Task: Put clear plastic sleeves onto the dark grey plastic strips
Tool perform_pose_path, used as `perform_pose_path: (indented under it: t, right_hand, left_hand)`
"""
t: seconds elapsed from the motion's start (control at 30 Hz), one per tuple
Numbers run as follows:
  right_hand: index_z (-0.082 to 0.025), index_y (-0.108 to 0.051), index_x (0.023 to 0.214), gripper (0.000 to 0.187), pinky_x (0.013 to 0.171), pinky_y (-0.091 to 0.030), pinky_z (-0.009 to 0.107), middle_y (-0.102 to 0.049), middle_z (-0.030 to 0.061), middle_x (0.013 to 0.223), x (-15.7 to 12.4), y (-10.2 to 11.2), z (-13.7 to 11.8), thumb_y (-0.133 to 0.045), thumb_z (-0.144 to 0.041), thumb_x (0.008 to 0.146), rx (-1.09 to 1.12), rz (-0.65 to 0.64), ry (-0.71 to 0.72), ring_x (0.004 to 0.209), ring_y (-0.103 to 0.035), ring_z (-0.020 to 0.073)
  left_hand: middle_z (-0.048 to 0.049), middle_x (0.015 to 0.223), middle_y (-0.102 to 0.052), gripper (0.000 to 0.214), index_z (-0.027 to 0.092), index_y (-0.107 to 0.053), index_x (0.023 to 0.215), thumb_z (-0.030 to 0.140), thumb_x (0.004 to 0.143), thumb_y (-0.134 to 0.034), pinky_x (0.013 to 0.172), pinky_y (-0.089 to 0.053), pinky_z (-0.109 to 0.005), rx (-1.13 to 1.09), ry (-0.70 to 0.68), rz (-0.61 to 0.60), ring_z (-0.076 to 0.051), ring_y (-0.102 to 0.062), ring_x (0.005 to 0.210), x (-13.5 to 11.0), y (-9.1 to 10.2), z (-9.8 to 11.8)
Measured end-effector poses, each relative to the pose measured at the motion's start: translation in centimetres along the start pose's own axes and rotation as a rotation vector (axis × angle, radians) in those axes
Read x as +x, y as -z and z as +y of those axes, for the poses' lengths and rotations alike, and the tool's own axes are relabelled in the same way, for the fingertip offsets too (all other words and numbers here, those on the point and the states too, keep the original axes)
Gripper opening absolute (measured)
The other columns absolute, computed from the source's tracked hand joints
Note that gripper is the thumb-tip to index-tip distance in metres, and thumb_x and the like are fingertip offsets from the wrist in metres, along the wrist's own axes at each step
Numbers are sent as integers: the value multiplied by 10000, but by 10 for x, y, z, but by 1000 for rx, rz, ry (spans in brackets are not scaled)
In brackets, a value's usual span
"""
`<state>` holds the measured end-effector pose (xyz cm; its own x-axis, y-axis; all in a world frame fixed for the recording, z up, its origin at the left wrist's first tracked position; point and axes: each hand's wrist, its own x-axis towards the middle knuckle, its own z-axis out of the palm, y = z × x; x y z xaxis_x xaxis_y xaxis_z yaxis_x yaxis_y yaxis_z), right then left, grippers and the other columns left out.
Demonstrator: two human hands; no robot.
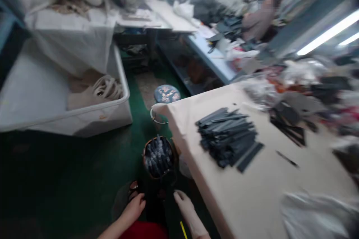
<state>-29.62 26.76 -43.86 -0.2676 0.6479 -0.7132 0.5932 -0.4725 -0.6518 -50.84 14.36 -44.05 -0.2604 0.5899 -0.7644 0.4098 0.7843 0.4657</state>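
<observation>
Low in the picture, my left hand (136,205) is closed, its fingers curled at the edge of something dark. Across from it, my right hand (183,202) is also closed, beside the same dark area; blur and shadow hide what the fingers hold. Just beyond both hands stands a round container (159,157) filled with dark, shiny strips. To the right, a pile of dark grey strips (228,136) lies on the pale-covered table (207,171), apart from my hands.
A large white bin (98,119) with a coil of pale cord (108,87) stands left on the green floor. A round patterned stool (167,93) is past the table corner. A pen-like tool (287,159) and plastic bags lie on the table. Another person (259,18) is at the back right.
</observation>
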Motion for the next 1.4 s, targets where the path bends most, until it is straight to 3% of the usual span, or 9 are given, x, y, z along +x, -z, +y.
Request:
perform_pose_path:
  t: [0.2,0.37,0.6,0.83,1.03,1.13,1.2,1.3,1.4]
  right_hand:
    - [-213,-703,922,438,980,-363,387,-685,69,1016,-194,150,22,-574,-533,652,260,607,63,1069,-563,277]
    - [-159,-683,770,542,749,-478,392,-674,68,698,-300,259,94,-531,-639,569,541,1015,39,729,-624,252]
    - [-178,-676,869,466,727,-472,325,-674,59,774,-344,395,172,-490,-548,654,594,1262,79,770,-609,220]
    - [-142,-653,1010,395,774,-440,296,-681,104,946,-334,534,232,-467,-323,712,508,1272,-35,920,-603,230]
    - [-97,-675,928,353,775,-424,317,-655,212,1012,-290,581,235,-597,-303,652,394,1229,-134,1012,-587,302]
    - [-119,-677,913,315,830,-401,315,-614,216,1116,-277,595,226,-591,-298,668,373,1246,-109,1100,-538,294]
    - [-132,-683,838,239,796,-409,323,-653,201,1018,-275,601,222,-585,-263,663,383,1215,-91,1016,-581,288]
    - [-151,-661,713,143,701,-415,308,-675,130,783,-281,595,219,-574,-252,662,406,1164,-29,800,-618,244]
    - [-162,-617,678,197,593,-393,267,-595,33,599,-292,567,222,-559,-350,688,449,1129,66,606,-545,172]
  left_hand:
    - [-93,1129,-662,406,137,-621,1065,286,728,-451,961,-421,-297,165,-470,-168,-230,-589,1084,-69,15,164]
    - [-93,1123,-664,509,149,-609,1072,420,667,-461,985,-407,-337,257,-773,-205,-261,-580,1089,-126,-34,300]
    - [-62,913,-718,519,177,-644,1007,510,630,-514,824,-483,-337,367,-830,-439,-265,-642,897,-215,-159,382]
    - [-79,883,-693,483,131,-615,1082,432,717,-517,778,-459,-307,438,-892,-510,-221,-614,849,-275,-282,467]
    - [-86,866,-662,493,101,-603,1117,427,756,-520,737,-450,-303,460,-856,-606,-197,-587,794,-293,-345,488]
    - [-69,843,-651,466,112,-606,1113,416,770,-521,732,-443,-303,433,-867,-630,-185,-575,777,-295,-363,495]
    - [-65,852,-649,454,117,-605,1112,405,770,-524,733,-439,-306,403,-864,-634,-180,-571,771,-293,-369,501]
    - [-54,833,-649,429,128,-607,1096,383,759,-537,723,-434,-304,340,-822,-632,-173,-568,761,-285,-376,509]
    - [-37,773,-637,391,124,-632,1001,383,709,-600,711,-428,-298,261,-740,-624,-170,-560,744,-275,-387,515]
